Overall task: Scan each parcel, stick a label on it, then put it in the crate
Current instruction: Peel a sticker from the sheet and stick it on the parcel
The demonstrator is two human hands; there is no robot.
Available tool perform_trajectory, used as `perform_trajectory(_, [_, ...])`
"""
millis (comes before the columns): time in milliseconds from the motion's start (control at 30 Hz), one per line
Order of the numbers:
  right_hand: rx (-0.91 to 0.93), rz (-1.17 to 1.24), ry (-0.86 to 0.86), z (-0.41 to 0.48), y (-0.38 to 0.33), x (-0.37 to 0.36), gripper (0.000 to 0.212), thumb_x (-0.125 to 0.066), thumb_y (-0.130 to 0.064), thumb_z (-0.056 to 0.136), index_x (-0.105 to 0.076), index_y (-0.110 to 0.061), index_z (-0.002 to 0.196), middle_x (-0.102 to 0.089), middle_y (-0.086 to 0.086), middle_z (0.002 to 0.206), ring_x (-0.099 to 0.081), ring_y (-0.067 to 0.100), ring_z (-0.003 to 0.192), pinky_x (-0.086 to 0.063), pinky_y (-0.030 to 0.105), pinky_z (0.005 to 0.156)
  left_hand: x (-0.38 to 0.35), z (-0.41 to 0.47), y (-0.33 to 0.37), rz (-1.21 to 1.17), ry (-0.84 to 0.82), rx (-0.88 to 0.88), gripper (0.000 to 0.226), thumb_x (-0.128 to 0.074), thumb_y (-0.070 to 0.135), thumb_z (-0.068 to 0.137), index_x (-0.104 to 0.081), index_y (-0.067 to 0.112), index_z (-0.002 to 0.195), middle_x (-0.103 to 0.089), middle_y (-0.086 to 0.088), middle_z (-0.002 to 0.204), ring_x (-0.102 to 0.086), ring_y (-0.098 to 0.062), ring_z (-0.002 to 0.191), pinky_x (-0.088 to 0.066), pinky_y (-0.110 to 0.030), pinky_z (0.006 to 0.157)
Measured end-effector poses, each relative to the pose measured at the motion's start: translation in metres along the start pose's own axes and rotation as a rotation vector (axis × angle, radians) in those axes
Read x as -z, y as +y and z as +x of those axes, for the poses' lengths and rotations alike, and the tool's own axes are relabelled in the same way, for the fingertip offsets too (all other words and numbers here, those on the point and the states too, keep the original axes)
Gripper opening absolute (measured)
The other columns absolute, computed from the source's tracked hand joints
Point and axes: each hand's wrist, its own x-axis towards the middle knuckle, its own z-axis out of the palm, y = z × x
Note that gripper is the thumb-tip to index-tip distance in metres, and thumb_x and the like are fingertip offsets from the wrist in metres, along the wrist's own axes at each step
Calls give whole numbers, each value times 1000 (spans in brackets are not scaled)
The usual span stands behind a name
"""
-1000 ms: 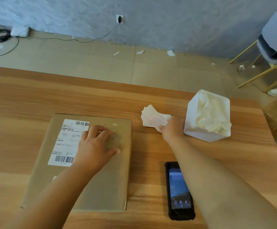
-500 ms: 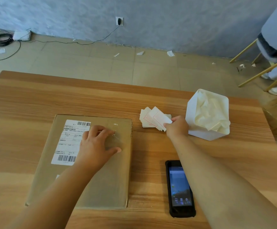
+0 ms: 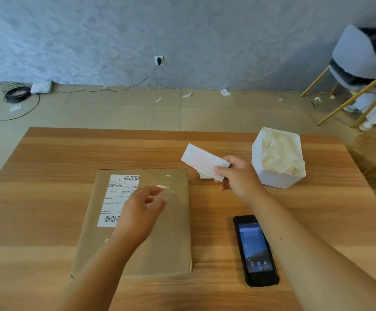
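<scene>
A flat brown cardboard parcel (image 3: 167, 243) with a white printed barcode sheet lies on the wooden table (image 3: 48, 198). My left hand (image 3: 142, 209) hovers over its top with fingers loosely spread and blurred. My right hand (image 3: 236, 176) pinches a white label with a red frame (image 3: 201, 160), lifted above a small stack of labels (image 3: 206, 176) on the table. A black handheld scanner (image 3: 255, 250) with a lit screen lies flat to the right of the parcel, under my right forearm.
A white bin (image 3: 272, 178) filled with crumpled backing paper stands at the table's right rear. Brown cardboard boxes (image 3: 371, 151) sit past the right edge. A chair with gold legs (image 3: 357, 63) stands on the floor, and cables and paper scraps lie by the wall.
My right hand has lifted one label off the stack and drawn it back. My left hand has risen off the parcel. The camera has tilted up.
</scene>
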Motion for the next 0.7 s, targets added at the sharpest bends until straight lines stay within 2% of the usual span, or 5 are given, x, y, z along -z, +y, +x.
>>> perform_trajectory(100, [31, 14, -65, -28, -11, -11, 16, -57, -5, 90, -65, -8, 103, -66, 10, 91, -58, 15, 67, -49, 27, 55, 19, -13, 13, -297, 12, 69, 10, -63, 28, 86, -67, 26, 96, -69, 7, 91, -65, -11, 89, -52, -29, 77])
perform_trajectory(167, [53, -4, -82, -43, -16, -20, 13, -59, -6, 89, -66, -11, 98, -67, 8, 84, -56, 17, 63, -48, 29, 56, 31, -21, 21, -389, -1, 45, 8, -61, 22, 89, -67, 23, 92, -70, 3, 88, -66, -14, 83, -52, -29, 73])
perform_trajectory(267, [76, -22, -95, -60, -21, -34, 13, -60, -6, 88, -67, -16, 91, -66, 9, 77, -54, 20, 60, -47, 31, 57, 46, -33, 27, -443, -24, 18, 9, -58, 18, 90, -67, 18, 91, -70, 3, 85, -63, -10, 74, -48, -26, 68])
perform_trajectory(533, [118, -31, -119, -90, -32, -62, 13, -60, -6, 89, -66, -12, 99, -68, 17, 88, -53, 21, 59, -46, 31, 58, 78, -46, 14, -485, -38, 7, 10, -59, 16, 88, -65, 8, 87, -69, 3, 79, -58, -10, 67, -45, -26, 64])
perform_trajectory(700, [137, -38, -155, -99, -39, -73, 13, -59, -1, 89, -66, -10, 96, -66, 10, 80, -52, 16, 54, -46, 29, 56, 92, -48, 7, -496, -60, -35, 5, -61, 16, 88, -66, 18, 85, -67, 5, 77, -60, -9, 66, -47, -28, 66])
